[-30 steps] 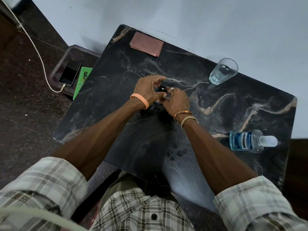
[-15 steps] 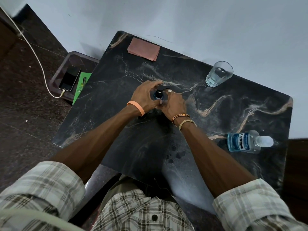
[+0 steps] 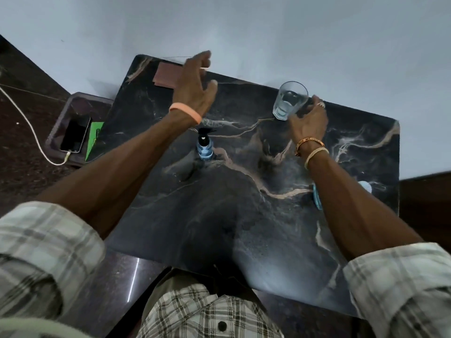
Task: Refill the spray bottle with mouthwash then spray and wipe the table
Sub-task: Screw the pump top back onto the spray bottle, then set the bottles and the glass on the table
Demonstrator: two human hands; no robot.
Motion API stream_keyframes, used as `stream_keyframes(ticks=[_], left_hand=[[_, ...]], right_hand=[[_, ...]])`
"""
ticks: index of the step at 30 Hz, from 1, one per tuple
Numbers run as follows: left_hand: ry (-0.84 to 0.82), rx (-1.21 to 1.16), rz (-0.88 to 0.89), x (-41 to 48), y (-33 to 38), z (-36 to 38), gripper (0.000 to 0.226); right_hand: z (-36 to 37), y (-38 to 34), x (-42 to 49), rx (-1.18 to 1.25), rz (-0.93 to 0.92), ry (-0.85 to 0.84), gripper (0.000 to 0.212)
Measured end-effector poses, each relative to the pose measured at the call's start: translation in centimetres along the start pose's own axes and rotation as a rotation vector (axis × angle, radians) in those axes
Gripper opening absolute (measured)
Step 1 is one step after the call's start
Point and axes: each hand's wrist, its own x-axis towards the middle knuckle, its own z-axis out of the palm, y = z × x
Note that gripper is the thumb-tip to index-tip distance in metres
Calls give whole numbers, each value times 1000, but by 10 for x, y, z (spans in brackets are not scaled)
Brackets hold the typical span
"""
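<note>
The left hand [image 3: 192, 89] has let go of the spray bottle [image 3: 205, 145] and hovers, fingers spread, over the cloth [image 3: 166, 78] at the desk's [image 3: 244, 228] far left corner. The bottle now stands alone mid-desk. The right hand [image 3: 308, 123] has moved to the glass [image 3: 289, 101] by the far edge, fingers curved; I cannot tell if it grips. The mouthwash [image 3: 317, 198] lies at the right edge. Bare desk runs along the near edge.

Dark marble table [image 3: 244, 228], spray bottle [image 3: 205, 147] upright, glass [image 3: 289, 101], folded pink cloth [image 3: 166, 76], mouthwash bottle [image 3: 317, 198]

Plaid shirt [image 3: 207, 315], cream with grey-brown checks, dark button; sleeves [image 3: 46, 242] rolled up. Left wrist: peach silicone band [image 3: 186, 112]. Right wrist: orange bracelet [image 3: 308, 141], cream band [image 3: 316, 153]. Right hand [image 3: 308, 120]: silver ring [image 3: 321, 104]
</note>
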Motion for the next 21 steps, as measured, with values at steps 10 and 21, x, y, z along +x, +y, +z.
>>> stream_keyframes(ticks=[10, 21], left_hand=[[-438, 221, -28, 19, 28, 132, 64], [-556, 169, -141, 33, 11, 193, 58]], right_hand=[[18, 24, 28, 109, 224, 69, 81], [44, 30, 61, 212, 204, -19, 73]])
